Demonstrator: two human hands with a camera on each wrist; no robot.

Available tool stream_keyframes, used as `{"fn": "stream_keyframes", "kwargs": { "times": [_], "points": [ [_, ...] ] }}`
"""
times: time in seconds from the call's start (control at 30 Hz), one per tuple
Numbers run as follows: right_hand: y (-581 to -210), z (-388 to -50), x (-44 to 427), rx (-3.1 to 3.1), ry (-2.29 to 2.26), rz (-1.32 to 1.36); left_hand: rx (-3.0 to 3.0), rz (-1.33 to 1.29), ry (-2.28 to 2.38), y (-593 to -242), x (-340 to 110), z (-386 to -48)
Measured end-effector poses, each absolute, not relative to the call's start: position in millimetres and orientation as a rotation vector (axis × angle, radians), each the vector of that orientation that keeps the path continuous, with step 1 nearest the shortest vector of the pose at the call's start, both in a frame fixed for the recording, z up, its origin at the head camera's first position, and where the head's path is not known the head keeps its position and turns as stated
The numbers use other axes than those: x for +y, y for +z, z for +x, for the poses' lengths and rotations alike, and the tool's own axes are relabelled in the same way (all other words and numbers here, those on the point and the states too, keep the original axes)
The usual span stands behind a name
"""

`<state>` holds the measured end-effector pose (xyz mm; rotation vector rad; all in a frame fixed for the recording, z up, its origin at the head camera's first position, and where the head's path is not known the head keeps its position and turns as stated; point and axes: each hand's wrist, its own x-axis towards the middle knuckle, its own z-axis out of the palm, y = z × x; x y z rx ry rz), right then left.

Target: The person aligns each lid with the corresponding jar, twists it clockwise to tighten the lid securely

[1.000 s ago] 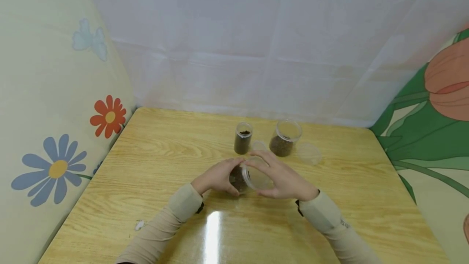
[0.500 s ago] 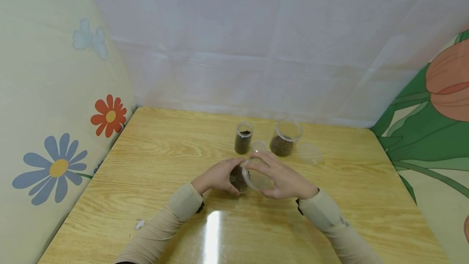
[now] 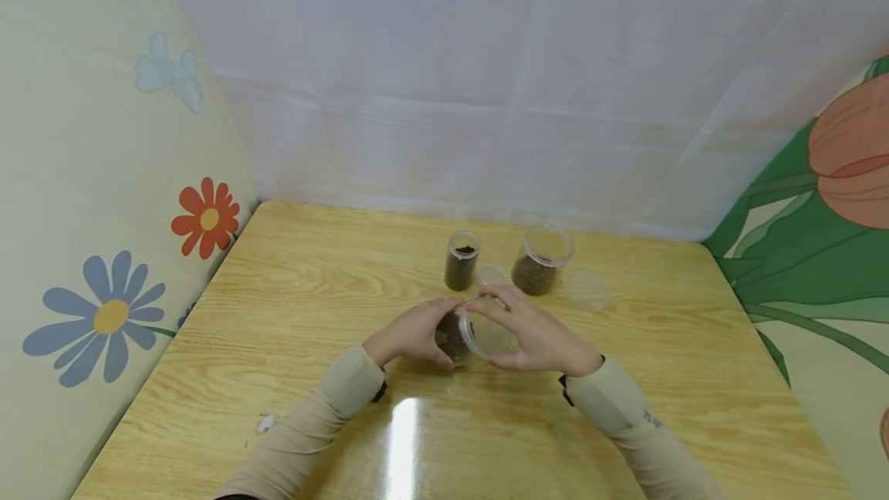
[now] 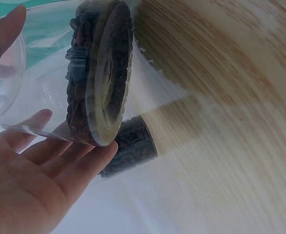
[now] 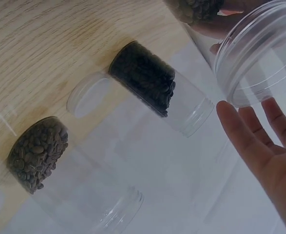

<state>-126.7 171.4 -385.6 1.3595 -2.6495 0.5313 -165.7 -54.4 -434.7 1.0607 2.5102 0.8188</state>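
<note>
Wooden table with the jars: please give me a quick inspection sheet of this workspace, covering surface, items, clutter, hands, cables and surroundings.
Surface: wood-grain table, with a bright glare streak near the front.
Work items: held jar, dark pieces inside; clear lid at its mouth, whether fastened cannot be told.
Other items: narrow jar and wide jar, upright, lidless, partly filled; small lid and large lid on the table.
Clutter: small white patch, mark or scrap unclear.
Hands: left hand grips the held jar; right hand holds the clear lid.
Cables: nothing seen.
Surroundings: creased white backdrop; flower-patterned side panels.
</note>
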Motion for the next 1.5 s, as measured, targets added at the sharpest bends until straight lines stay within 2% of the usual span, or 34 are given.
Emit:
{"fn": "stream_keyframes", "kwargs": {
  "times": [0.9, 1.5],
  "points": [
    [-384.6, -130.7, 170.9, -2.533, 0.479, 1.532, 2.499, 1.033, 0.831, -434.8, -54.9, -165.6],
    [-382.4, -130.9, 169.4, -2.575, 0.558, 1.487, 2.506, 1.021, 0.836, -433.4, -54.9, -164.7]
  ]
}}
